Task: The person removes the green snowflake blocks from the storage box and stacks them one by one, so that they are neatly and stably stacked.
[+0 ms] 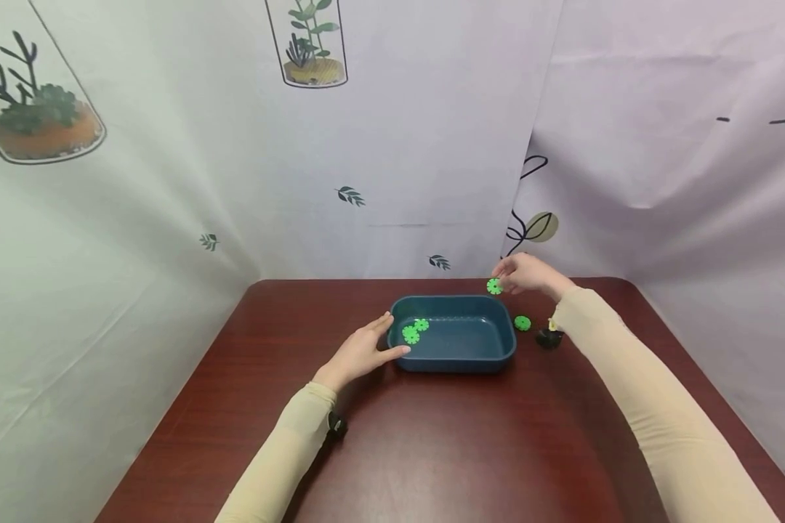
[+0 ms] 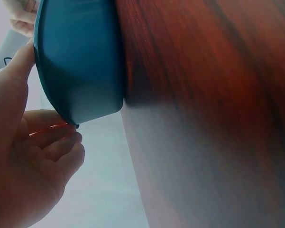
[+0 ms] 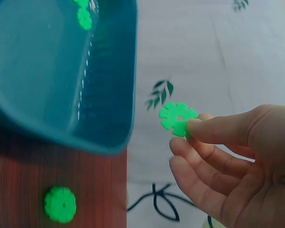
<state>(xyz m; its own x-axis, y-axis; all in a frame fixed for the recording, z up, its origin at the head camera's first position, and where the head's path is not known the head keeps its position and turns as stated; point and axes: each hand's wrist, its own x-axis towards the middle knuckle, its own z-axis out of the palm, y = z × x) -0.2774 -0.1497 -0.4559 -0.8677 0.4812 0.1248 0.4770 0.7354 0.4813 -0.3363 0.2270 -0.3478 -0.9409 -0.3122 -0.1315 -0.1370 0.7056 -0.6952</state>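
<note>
A blue rectangular basin sits on the table, with two green snowflake discs lying in its left part. My left hand holds the basin's left end, thumb at the front rim and fingers at the left side. In the left wrist view, the fingertips meet the rim at a corner. Beyond the basin's back right corner, my right hand is raised and pinches a green snowflake disc between thumb and index finger, its other fingers loosely bent. More green snowflake discs, seemingly stacked, lie on the table right of the basin.
The dark red wooden table ends at the back against a pale cloth backdrop printed with plants. A small black object shows beside the right sleeve, and another dark one by the left cuff.
</note>
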